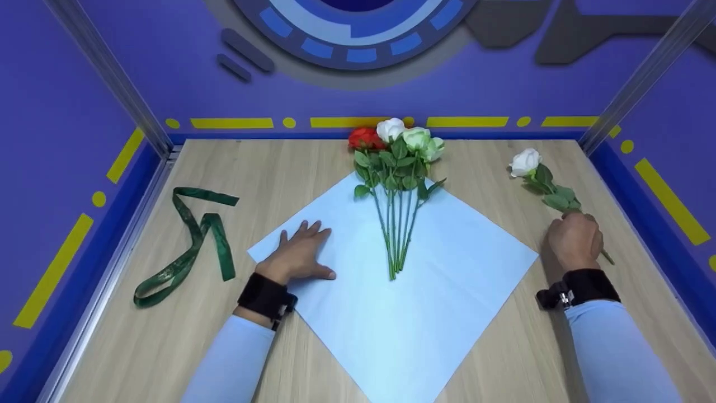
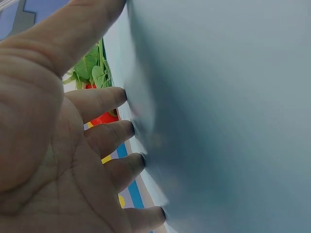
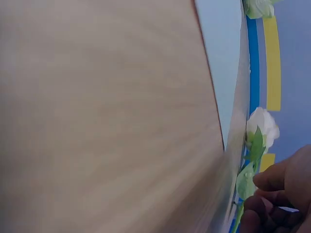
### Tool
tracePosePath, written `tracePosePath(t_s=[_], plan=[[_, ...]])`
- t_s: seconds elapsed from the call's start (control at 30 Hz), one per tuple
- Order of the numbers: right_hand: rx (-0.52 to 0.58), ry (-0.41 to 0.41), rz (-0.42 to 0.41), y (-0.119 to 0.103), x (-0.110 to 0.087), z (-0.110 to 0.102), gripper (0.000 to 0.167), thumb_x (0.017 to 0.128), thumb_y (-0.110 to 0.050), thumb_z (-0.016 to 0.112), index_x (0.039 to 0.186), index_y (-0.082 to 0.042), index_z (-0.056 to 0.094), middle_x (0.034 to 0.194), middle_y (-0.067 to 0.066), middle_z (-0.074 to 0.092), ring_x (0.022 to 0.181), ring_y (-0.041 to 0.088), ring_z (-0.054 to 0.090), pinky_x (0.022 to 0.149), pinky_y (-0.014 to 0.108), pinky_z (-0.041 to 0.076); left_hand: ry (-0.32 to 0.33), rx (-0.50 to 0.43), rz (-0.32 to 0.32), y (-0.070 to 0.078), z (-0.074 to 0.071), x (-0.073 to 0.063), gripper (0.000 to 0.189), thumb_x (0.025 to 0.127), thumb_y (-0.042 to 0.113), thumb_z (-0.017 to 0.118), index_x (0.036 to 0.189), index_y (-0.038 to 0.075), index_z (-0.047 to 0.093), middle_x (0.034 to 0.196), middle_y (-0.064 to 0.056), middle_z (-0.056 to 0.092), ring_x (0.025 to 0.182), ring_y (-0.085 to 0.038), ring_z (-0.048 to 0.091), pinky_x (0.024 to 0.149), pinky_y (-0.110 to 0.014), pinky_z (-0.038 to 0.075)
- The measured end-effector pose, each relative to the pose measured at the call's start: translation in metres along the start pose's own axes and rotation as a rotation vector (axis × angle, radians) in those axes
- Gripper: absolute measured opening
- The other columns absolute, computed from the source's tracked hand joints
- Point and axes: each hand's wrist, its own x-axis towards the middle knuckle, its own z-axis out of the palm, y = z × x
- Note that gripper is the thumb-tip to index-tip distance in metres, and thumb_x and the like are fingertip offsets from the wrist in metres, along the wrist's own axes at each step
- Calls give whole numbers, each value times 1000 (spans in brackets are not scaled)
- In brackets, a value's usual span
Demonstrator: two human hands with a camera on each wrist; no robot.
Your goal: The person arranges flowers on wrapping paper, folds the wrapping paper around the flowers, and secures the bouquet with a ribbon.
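Note:
My left hand (image 1: pixel 299 254) rests with spread fingers on the left corner area of a pale blue sheet of wrapping paper (image 1: pixel 447 313); in the left wrist view the fingertips (image 2: pixel 129 128) touch the sheet. At the right, my right hand (image 1: pixel 575 242) grips the stem of a white rose (image 1: pixel 526 162), its bloom pointing away from me and the stem end sticking out below the fist. The right wrist view shows the curled fingers (image 3: pixel 272 194) at the stem below the leaves. A bunch of roses (image 1: pixel 400 168), red, white and pale green, lies on the sheet, stems towards me.
A dark green ribbon (image 1: pixel 193 246) lies loosely folded on the wooden table (image 1: pixel 268 168) at the left. Blue panels with yellow marks (image 1: pixel 470 121) wall in the back and both sides. The blooms of the bunch lie near the back wall.

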Motion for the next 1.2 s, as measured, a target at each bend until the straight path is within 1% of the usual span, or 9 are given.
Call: tracePosePath(t_s=[0.1, 0.2, 0.3, 0.47, 0.67, 0.8, 0.93, 1.03, 1.2], plan=[[-11, -55, 43, 4, 3, -3, 45, 102, -13, 40, 117, 26, 53, 111, 46, 48, 84, 61, 56, 63, 59, 46, 4, -4, 0, -1, 1, -1, 104, 83, 48, 87, 165, 13, 34, 174, -15, 19, 163, -39, 6, 125, -72, 2], [-37, -127, 99, 7, 6, -6, 52, 102, -15, 38, 127, 30, 42, 123, 52, 39, 89, 62, 54, 69, 65, 48, 11, -3, -3, 0, 2, -1, 103, 83, 48, 87, 165, 13, 34, 174, -15, 19, 163, -38, 7, 125, -72, 3], [-64, -181, 139, 9, 8, -8, 54, 99, -14, 38, 129, 31, 40, 124, 54, 38, 95, 63, 53, 73, 65, 49, 15, 0, -2, 0, 2, -1, 104, 83, 48, 87, 165, 13, 34, 174, -15, 19, 163, -39, 7, 125, -72, 3], [-84, -198, 139, 10, 8, -8, 50, 95, -11, 41, 120, 31, 50, 118, 52, 45, 103, 67, 53, 77, 66, 49, 14, -1, -8, 0, 4, -1, 104, 83, 49, 87, 165, 14, 33, 175, -14, 19, 163, -37, 6, 126, -70, 2], [-87, -176, 92, 8, 7, -5, 34, 91, -3, 42, 98, 23, 63, 103, 48, 53, 93, 62, 58, 67, 60, 51, 7, -4, -10, -1, 3, -1, 103, 84, 49, 86, 165, 15, 33, 175, -13, 18, 164, -37, 5, 126, -70, 2], [-84, -147, 46, 5, 7, -3, 25, 89, 0, 43, 86, 15, 63, 90, 43, 60, 86, 59, 62, 62, 56, 51, 7, -1, 1, -1, 2, -1, 103, 84, 49, 86, 165, 14, 33, 175, -15, 19, 163, -39, 6, 126, -71, 3], [-71, -110, 10, 0, 6, 2, 22, 87, 0, 43, 81, 12, 61, 83, 41, 63, 80, 59, 64, 61, 56, 50, 13, 12, 7, -1, 2, 0, 103, 83, 50, 86, 164, 13, 34, 174, -15, 21, 163, -40, 9, 125, -73, 4], [-54, -75, -5, -11, 5, 7, 20, 86, 0, 44, 76, 8, 59, 81, 38, 64, 78, 57, 64, 60, 55, 50, 15, 18, 5, -1, 2, 2, 104, 82, 51, 87, 164, 14, 35, 174, -15, 22, 163, -40, 10, 125, -73, 5], [47, -58, -17, -46, 0, 21, 25, 91, -7, 50, 69, -2, 60, 72, 20, 65, 70, 39, 61, 57, 41, 44, 16, 14, -8, 1, 2, 2, 105, 81, 50, 88, 164, 14, 35, 174, -14, 21, 163, -39, 8, 125, -71, 3]])
